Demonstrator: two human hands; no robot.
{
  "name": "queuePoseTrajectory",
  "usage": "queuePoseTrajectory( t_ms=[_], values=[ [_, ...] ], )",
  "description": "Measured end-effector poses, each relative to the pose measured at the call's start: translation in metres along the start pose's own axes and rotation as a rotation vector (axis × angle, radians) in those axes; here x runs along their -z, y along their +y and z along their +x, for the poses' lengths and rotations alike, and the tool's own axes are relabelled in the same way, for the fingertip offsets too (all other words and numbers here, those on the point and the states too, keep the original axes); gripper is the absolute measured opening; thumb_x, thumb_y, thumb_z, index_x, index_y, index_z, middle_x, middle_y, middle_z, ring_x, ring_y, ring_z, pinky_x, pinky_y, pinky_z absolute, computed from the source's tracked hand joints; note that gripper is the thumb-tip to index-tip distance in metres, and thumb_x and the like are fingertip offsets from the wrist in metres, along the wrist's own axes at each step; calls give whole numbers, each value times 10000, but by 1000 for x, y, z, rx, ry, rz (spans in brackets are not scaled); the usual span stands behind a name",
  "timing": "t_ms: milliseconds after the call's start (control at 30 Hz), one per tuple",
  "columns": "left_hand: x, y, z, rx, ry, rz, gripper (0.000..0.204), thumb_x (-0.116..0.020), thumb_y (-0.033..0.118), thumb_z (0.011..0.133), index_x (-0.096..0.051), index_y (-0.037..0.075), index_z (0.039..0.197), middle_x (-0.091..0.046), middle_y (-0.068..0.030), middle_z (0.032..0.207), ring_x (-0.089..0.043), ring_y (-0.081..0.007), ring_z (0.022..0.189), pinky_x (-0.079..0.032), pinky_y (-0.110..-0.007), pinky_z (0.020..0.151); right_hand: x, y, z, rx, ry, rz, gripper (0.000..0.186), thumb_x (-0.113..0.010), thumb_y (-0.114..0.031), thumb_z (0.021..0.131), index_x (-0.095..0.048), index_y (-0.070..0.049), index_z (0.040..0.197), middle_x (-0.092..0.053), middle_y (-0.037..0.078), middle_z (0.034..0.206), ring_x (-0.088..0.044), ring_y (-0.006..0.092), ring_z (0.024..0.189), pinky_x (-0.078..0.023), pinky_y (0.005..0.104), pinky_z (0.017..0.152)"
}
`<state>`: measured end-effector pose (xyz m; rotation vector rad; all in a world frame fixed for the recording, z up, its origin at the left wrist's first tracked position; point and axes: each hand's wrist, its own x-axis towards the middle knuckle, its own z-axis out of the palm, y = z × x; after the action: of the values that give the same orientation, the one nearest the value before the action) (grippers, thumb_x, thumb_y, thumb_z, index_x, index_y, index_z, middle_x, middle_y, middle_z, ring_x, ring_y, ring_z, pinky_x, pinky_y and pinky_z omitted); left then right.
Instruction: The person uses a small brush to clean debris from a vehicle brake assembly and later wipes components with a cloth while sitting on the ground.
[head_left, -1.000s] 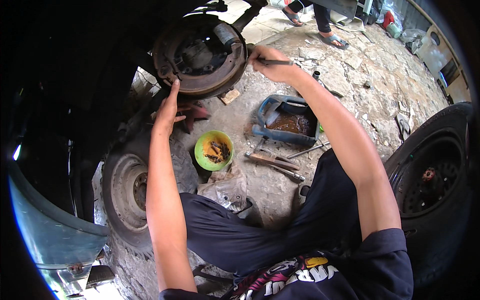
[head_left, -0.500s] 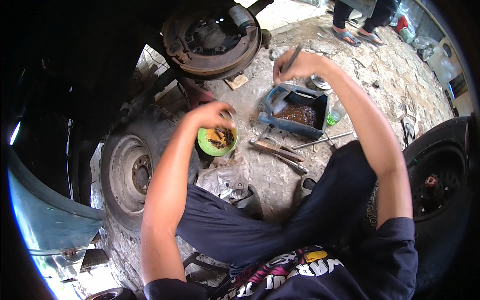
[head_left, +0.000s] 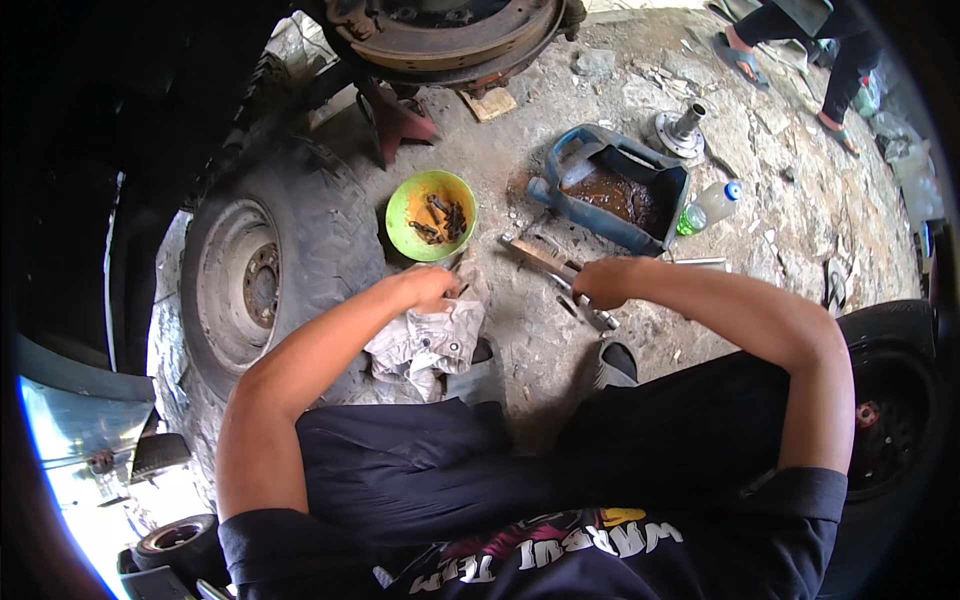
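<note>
My left hand (head_left: 431, 290) is closed on a crumpled pale cloth (head_left: 428, 340), below a green bowl (head_left: 404, 210) holding orange residue and dark small parts; a thin dark item shows at its fingers. My right hand (head_left: 601, 282) is curled down over a group of tools, a wooden piece (head_left: 535, 253) and a chrome wrench (head_left: 605, 319); what its fingers hold is hidden. Right of the bowl sits a cut blue container (head_left: 562, 197) with brown liquid. At the top hangs a rusty brake assembly (head_left: 448, 50).
A tire (head_left: 322, 232) lies left, another wheel (head_left: 892, 350) right. A red stand (head_left: 393, 130), hub (head_left: 680, 140), plastic bottle (head_left: 715, 205) and slipper (head_left: 835, 285) are on the broken floor. Another person's feet (head_left: 750, 65) show at upper right. A dark vehicle body fills the left.
Both my hands have dropped from the brake assembly toward the cloth and tools. The view has tilted down. The other person's feet have shifted.
</note>
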<state>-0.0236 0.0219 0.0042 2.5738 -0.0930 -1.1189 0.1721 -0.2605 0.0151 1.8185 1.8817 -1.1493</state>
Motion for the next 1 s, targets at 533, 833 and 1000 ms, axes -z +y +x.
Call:
queuePoseTrajectory(
  t_ms=[533,833,1000],
  values=[
    [94,23,-44,-350,-98,-1173,347,-593,395,969,-663,56,992,-631,24,858,-574,-70,860,-430,-223,797,59,-56,8,380,406,883,418,-685,-388,931,-698,17,1033,-708,90,876,-632,154,832,-510,343,773],
    [26,-13,6,-64,29,-840,582,-559,546,958,-620,26,1212,-616,-52,1149,-522,-147,1098,-409,-315,968,76,-102,-14,536,792,710,293,-673,-228,935,-636,10,768,-597,143,628,-582,184,583,-438,390,580],
    [38,11,-2,-24,-61,-719,404,-620,388,962,-722,1,914,-628,54,773,-534,-44,786,-431,-242,753,58,-61,-4,295,742,1003,470,-627,-371,953,-622,12,1224,-668,220,1111,-642,262,1058,-501,352,920]
  ],
)
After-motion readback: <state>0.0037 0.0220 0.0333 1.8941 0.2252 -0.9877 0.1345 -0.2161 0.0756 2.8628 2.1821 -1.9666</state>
